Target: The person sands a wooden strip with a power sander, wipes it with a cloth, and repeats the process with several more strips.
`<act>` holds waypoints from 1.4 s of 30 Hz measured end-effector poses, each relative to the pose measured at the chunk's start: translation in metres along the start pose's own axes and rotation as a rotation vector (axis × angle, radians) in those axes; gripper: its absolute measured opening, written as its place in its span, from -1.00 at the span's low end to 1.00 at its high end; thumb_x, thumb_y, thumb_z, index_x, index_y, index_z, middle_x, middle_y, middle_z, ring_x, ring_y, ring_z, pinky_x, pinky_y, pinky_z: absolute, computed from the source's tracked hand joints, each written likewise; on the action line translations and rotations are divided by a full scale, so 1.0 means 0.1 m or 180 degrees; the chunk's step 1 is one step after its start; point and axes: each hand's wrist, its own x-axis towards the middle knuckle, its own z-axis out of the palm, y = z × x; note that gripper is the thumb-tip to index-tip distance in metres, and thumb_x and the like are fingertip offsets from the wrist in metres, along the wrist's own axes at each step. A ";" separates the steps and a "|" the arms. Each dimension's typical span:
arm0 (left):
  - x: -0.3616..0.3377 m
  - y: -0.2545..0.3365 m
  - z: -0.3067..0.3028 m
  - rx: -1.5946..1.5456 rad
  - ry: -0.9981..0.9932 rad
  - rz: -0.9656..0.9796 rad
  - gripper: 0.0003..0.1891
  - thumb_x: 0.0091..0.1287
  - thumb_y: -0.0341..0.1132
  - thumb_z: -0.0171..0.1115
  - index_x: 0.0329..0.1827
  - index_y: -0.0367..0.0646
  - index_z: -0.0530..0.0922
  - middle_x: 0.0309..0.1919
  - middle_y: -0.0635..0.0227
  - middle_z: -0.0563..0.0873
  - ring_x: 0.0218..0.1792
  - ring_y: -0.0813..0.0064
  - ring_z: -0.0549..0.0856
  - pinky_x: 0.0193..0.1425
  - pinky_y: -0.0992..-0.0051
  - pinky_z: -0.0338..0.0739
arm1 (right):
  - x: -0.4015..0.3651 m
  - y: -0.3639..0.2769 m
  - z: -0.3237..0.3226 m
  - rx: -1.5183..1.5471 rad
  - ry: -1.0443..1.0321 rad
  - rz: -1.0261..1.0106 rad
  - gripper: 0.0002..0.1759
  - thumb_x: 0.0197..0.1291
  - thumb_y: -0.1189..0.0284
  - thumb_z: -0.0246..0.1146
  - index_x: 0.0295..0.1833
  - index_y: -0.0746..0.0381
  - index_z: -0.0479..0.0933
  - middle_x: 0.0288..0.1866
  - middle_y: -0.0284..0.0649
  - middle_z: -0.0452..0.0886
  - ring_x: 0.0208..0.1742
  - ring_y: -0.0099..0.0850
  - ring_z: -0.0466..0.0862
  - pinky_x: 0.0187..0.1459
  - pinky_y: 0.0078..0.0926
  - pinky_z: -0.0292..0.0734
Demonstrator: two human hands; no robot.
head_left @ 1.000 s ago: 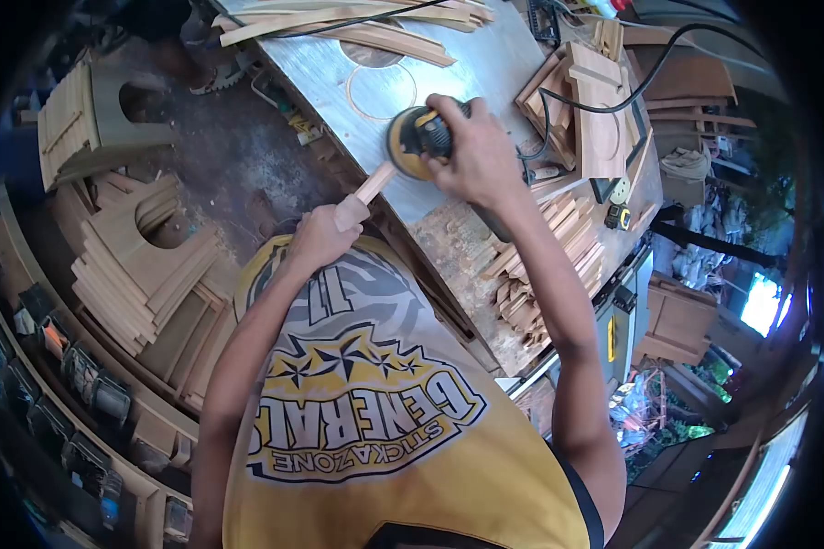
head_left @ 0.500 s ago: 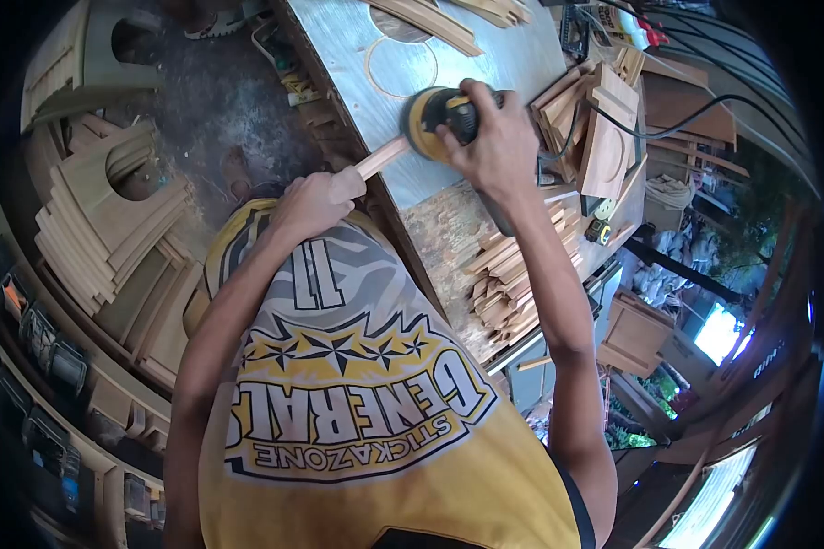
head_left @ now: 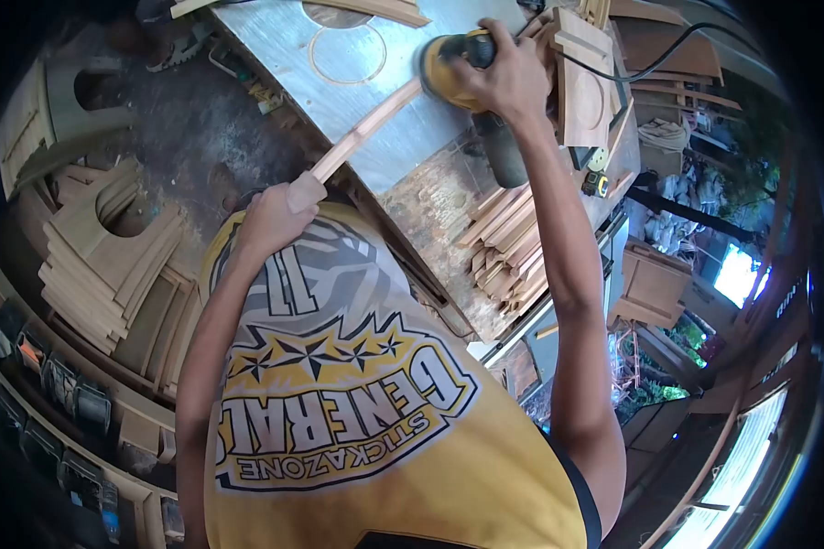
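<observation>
1. Head view: worn wooden tabletop (head_left: 430, 197), pale sheet (head_left: 389, 119) over its far part; the sheet bears a round opening and a ring outline.
2. Yellow-grey jersey (head_left: 357, 494) on wearer. Reads upside down: "STICKAZONE", "GENERAL" (word's end lost at the fold), number apparently "11".
3. Cut panels (head_left: 110, 265) with rounded openings, stacked at wearer's left, off the tabletop.
4. Wood strips (head_left: 508, 247), loose pile on the near part of the tabletop, right of the bare patch. Finished or rough: cannot tell.
5. Yellow-and-black orbital sander (head_left: 450, 78), above the sheet. Right hand (head_left: 513, 78) has its grip closed round the top. No brand legible.
6. Slender wooden strip (head_left: 366, 133), slanting from wearer's lap side over the sheet, far end at the sander's pad. Left hand (head_left: 279, 215) clasps the near end; pale wrap or block at the fingers, unclear which. Judgement: sanding partway on this piece; how much surface is done or left, cannot tell.
7. Tape measure (head_left: 596, 185), yellow-black, beyond the pile; lettering too small.
</observation>
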 end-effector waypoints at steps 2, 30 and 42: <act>0.02 -0.02 -0.01 -0.0098 -0.0055 -0.0018 -0.55 0.19 -0.10 0.51 -0.05 -0.33 0.73 -0.13 -0.19 0.80 0.02 -0.17 0.78 0.15 0.07 0.66 | 0.05 0.14 -0.09 0.0106 0.0095 0.0141 -0.22 0.04 -0.03 0.55 0.41 -0.16 0.53 0.04 0.16 0.62 0.05 0.12 0.74 0.06 0.00 0.69; 0.06 0.09 -0.05 0.0077 -0.0152 -0.0074 -0.57 0.19 -0.12 0.48 -0.02 -0.29 0.76 -0.10 -0.21 0.79 0.05 -0.17 0.78 0.20 0.03 0.66 | -0.70 -1.12 -0.23 0.0368 -0.0752 -0.0805 -0.35 0.10 0.14 0.54 0.35 -0.16 0.56 -0.11 0.12 0.56 -0.15 0.08 0.70 -0.09 0.01 0.70; -0.31 0.11 -0.50 0.0720 0.0353 -0.0148 -0.61 0.21 -0.03 0.47 -0.17 -0.23 0.75 -0.22 -0.17 0.78 -0.12 -0.24 0.76 0.02 -0.03 0.65 | -0.23 -0.19 -0.06 0.0763 -0.0361 0.0124 -0.32 0.08 0.21 0.54 0.36 -0.16 0.54 0.08 0.06 0.54 0.07 0.13 0.68 -0.05 0.00 0.69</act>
